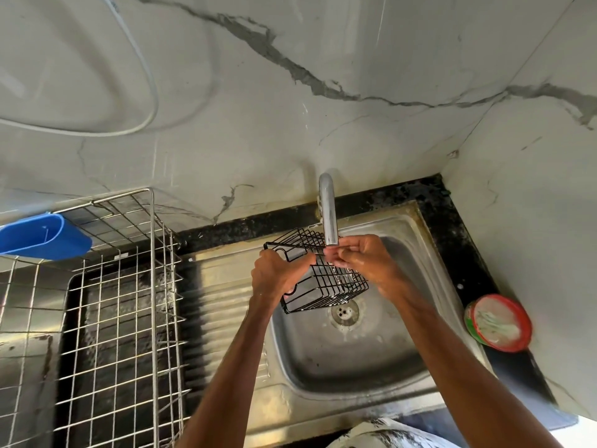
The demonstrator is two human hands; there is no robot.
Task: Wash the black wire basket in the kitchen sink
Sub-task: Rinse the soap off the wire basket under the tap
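The black wire basket (336, 286) hangs tilted over the steel sink (403, 360), under the chrome tap (329, 211). A thin stream of water falls through its wires toward the drain (345, 313). My left hand (277, 273) grips the basket's left side, fingers curled round the rim wire. My right hand (361, 257) is at the basket's upper right edge just below the spout, its fingertips pinching a wire there.
A steel wire dish rack (122, 318) stands on the left over the ribbed draining board, with a blue plastic holder (45, 237) clipped to its back. A red round tub of white dish soap (497, 323) sits on the black counter at right. Marble walls close the corner.
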